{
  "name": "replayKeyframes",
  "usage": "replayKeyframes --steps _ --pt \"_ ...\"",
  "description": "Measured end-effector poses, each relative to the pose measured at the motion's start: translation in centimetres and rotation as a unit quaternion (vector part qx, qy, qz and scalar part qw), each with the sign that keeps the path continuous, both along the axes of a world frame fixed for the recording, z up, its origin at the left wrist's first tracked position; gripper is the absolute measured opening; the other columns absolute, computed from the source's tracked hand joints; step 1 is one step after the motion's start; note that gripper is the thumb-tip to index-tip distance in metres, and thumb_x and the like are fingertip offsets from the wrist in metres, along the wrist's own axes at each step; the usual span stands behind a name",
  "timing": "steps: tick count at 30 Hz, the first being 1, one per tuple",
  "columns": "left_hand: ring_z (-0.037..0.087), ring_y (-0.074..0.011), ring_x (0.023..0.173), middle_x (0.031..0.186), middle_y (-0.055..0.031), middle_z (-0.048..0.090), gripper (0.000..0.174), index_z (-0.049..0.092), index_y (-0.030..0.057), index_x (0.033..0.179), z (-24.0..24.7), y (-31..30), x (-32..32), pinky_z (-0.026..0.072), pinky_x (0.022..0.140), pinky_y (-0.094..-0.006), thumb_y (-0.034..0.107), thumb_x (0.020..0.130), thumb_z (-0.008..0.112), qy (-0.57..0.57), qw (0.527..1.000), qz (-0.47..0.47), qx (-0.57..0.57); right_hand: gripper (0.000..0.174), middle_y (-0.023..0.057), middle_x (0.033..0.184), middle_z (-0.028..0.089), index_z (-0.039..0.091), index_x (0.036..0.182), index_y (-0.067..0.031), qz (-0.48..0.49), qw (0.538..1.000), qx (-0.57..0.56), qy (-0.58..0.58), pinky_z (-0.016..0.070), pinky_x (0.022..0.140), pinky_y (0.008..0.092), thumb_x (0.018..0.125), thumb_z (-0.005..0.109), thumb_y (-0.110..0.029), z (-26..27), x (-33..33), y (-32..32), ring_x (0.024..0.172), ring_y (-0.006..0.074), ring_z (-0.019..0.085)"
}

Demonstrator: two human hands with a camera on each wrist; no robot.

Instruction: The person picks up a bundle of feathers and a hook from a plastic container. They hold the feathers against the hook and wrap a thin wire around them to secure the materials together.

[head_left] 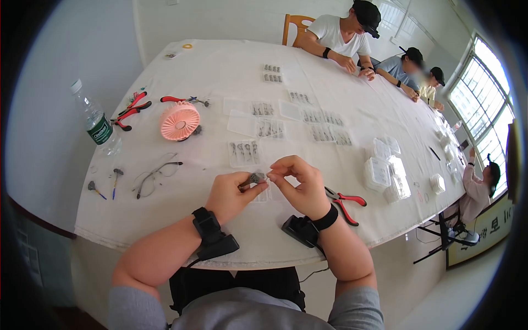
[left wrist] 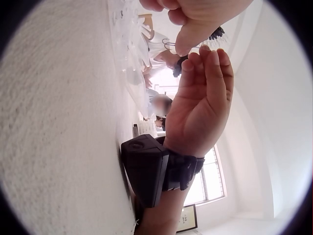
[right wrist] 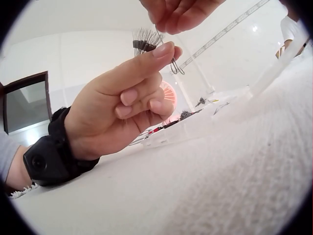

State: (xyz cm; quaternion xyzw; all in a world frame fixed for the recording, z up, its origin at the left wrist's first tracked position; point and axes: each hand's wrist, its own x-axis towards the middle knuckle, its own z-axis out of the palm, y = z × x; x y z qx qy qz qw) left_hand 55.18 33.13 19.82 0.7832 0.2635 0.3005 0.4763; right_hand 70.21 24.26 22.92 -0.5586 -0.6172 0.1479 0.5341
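My left hand (head_left: 236,187) pinches a small dark tuft of wire bristles (right wrist: 145,45) between thumb and index finger. Below the thumb tip, thin bent wire loops (right wrist: 176,67) stick out from the same piece. Facing it, my right hand (head_left: 300,184) has thumb and fingertips drawn together on a fine wire end of this piece. Both hands are raised over the near part of the table. Partly hidden beneath them lies a clear plastic case (head_left: 264,194). Just beyond is another clear box (head_left: 245,153) with several dark wire pieces in a row.
Red-handled pliers (head_left: 346,204) lie right of my right hand, near stacked clear boxes (head_left: 385,173). Glasses (head_left: 157,177), a pink fan (head_left: 180,121), more pliers (head_left: 131,113) and a water bottle (head_left: 102,127) are leftward. People sit along the far side.
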Motion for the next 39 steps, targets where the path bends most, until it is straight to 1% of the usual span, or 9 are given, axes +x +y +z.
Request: replayKeyframes --steps 2,8,13,15,21,24,33,36,39 --pt "0.035 -0.0079 0.046 0.05 -0.0023 0.043 0.025 0.061 -0.002 0.075 -0.1 0.1 0.0 0.0322 0.044 -0.0252 0.022 0.076 0.068 -0.012 0.999 -0.001 -0.03 0.013 0.0076 0.079 0.062 0.055 0.089 -0.0007 -0.002 1.0 0.019 0.013 0.0488 0.069 0.0243 0.077 0.06 0.002 0.0 -0.1 0.1 0.075 0.014 0.062" --pt "0.038 -0.0033 0.048 0.054 0.0042 0.045 0.029 0.061 -0.0018 0.084 1.1 0.3 -0.3 0.0321 0.045 -0.0199 0.026 0.077 0.068 -0.046 0.975 0.017 -0.218 0.012 0.0061 0.081 0.061 0.055 0.09 0.0005 -0.013 0.988 -0.029 0.151 0.0481 0.069 0.0235 0.08 0.06 -0.004 -1.1 1.2 0.6 0.077 0.0113 0.059" --pt "0.039 -0.0028 0.05 0.057 0.004 0.046 0.029 0.06 0.0006 0.085 0.7 0.6 -0.4 0.0323 0.045 -0.0177 0.028 0.078 0.067 -0.115 0.947 0.034 -0.297 0.016 0.0034 0.079 0.059 0.058 0.093 -0.0007 0.036 0.977 -0.175 0.118 0.0461 0.064 0.0218 0.082 0.061 -0.012 -1.2 0.8 0.5 0.069 0.0086 0.055" --pt "0.04 -0.0026 0.051 0.061 0.0028 0.05 0.025 0.059 0.001 0.085 0.4 0.8 -0.4 0.0314 0.045 -0.0164 0.025 0.08 0.065 -0.128 0.941 0.029 -0.313 0.018 0.0029 0.077 0.058 0.059 0.094 -0.0012 0.047 0.966 -0.223 0.123 0.0455 0.063 0.0212 0.081 0.062 -0.014 -1.2 0.4 0.6 0.068 0.0083 0.054" --pt "0.042 -0.0026 0.052 0.063 0.0022 0.051 0.024 0.059 0.002 0.085 0.1 0.8 -0.4 0.0319 0.046 -0.0154 0.025 0.08 0.066 -0.13 0.937 0.017 -0.323 0.022 0.0009 0.074 0.056 0.059 0.093 -0.0017 0.059 0.979 -0.172 0.092 0.044 0.06 0.0204 0.077 0.067 -0.015 -1.6 -0.3 0.9 0.064 0.0072 0.052" --pt "0.042 -0.0024 0.053 0.063 0.0021 0.051 0.024 0.059 0.0022 0.084 0.1 0.8 -0.3 0.0322 0.046 -0.0153 0.025 0.079 0.066 -0.125 0.938 0.014 -0.323 0.022 0.0003 0.074 0.056 0.059 0.092 -0.0017 0.077 0.974 -0.177 0.116 0.0438 0.06 0.02 0.076 0.068 -0.015 -1.9 -0.6 1.1 0.064 0.0064 0.052" --pt "0.044 -0.0033 0.054 0.064 0.0023 0.052 0.023 0.058 0.0022 0.085 0.0 0.8 -0.3 0.0321 0.046 -0.0158 0.023 0.08 0.066 -0.129 0.935 0.012 -0.329 0.017 0.0004 0.079 0.057 0.057 0.095 -0.0008 0.086 0.951 -0.224 0.193 0.0432 0.061 0.0194 0.083 0.06 -0.013 -1.4 -0.5 1.2 0.067 0.0058 0.051" --pt "0.045 -0.0036 0.055 0.065 0.0022 0.052 0.023 0.058 0.0021 0.086 0.2 0.7 -0.3 0.0321 0.047 -0.0159 0.023 0.08 0.065 -0.134 0.932 0.009 -0.338 0.016 0.0001 0.075 0.059 0.059 0.092 -0.0007 0.084 0.957 -0.182 0.211 0.0432 0.057 0.0195 0.083 0.061 -0.014 -2.0 -0.4 1.3 0.064 0.0051 0.051" --pt "0.041 -0.0032 0.051 0.061 0.0027 0.05 0.026 0.058 0.0017 0.084 0.4 0.6 -0.2 0.032 0.045 -0.0167 0.026 0.079 0.066 -0.144 0.932 0.016 -0.332 0.015 0.0013 0.08 0.058 0.058 0.094 -0.0006 0.073 0.963 -0.191 0.176 0.0441 0.062 0.0201 0.083 0.06 -0.01 -1.5 -0.5 1.2 0.068 0.0061 0.052"
